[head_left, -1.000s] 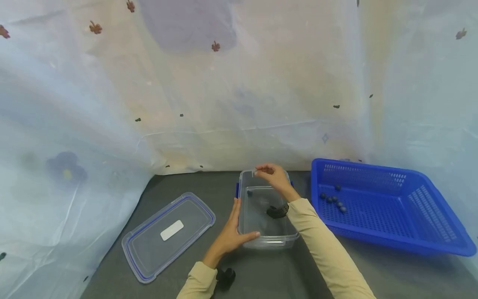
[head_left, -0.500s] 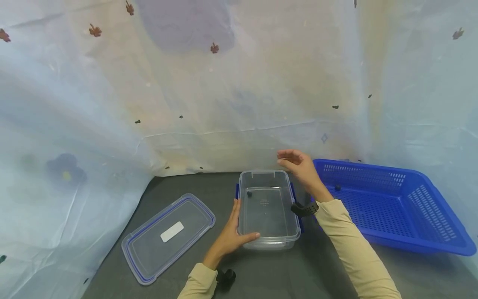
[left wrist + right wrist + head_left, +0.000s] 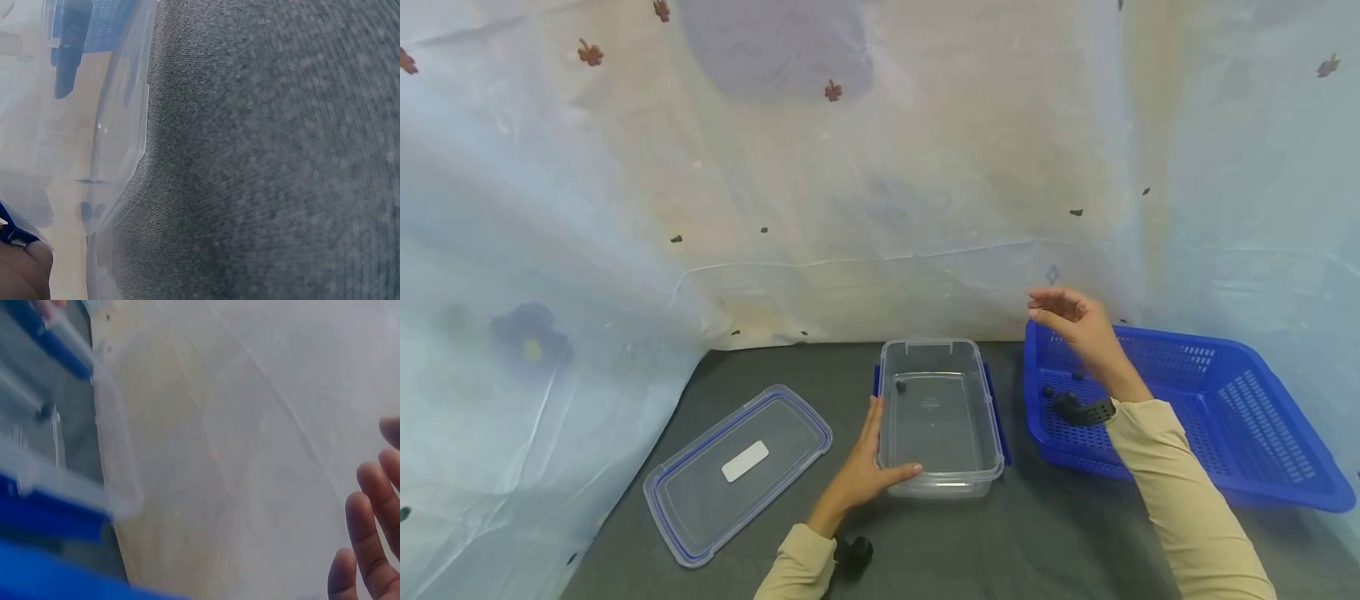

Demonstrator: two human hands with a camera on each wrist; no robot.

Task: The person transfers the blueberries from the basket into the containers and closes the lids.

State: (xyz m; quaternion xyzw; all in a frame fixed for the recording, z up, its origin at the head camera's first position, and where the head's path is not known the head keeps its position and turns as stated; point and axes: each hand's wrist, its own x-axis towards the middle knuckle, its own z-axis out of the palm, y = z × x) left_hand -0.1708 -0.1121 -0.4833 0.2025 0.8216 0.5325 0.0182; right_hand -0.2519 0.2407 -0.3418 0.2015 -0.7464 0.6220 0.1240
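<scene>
A clear plastic food container (image 3: 942,479) stands uncovered mid-table, a small dark ball (image 3: 901,387) inside near its far left. My left hand (image 3: 859,479) rests against its near left corner, fingers along the side and thumb over the front rim. In the left wrist view a fingertip shows beside a blue latch (image 3: 17,235). My right hand (image 3: 1086,333) is raised over the left part of the blue basket (image 3: 1232,354), fingers loosely bent and nothing visible between them. Below it, small dark balls (image 3: 1048,390) lie in the basket; my wrist and its black strap hide others.
To the left, the container's lid (image 3: 700,500) lies flat on the dark grey table (image 3: 940,550), its blue seal and a white label showing. A patterned sheet (image 3: 887,167) hangs behind the table and along its sides.
My right hand has moved from above the container's far end rightward to over the basket. The left hand, container and lid have stayed in place.
</scene>
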